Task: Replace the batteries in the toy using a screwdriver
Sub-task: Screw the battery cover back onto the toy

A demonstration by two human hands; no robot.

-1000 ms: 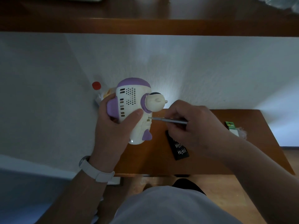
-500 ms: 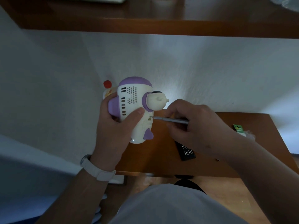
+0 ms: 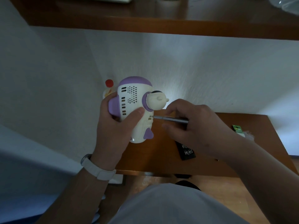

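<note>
Fingers (image 3: 136, 113) of our left hand (image 3: 111, 131) wrap the white-and-purple plastic rocket toy (image 3: 131, 97). Right of them, our right hand (image 3: 203, 128) pinches a slim silver screwdriver (image 3: 171, 119), tip at the battery-cover screw. Loosening seems underway; next needs steady turning.

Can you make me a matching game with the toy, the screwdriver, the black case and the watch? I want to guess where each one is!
Things:
1. toy
2. screwdriver
3. black case
4. watch

Places:
A. strapped just above the left hand
B. lying on the table
C. gripped in the left hand
D. held in the right hand, tip at the toy's side

Pairs: 1-C, 2-D, 3-B, 4-A.
</note>
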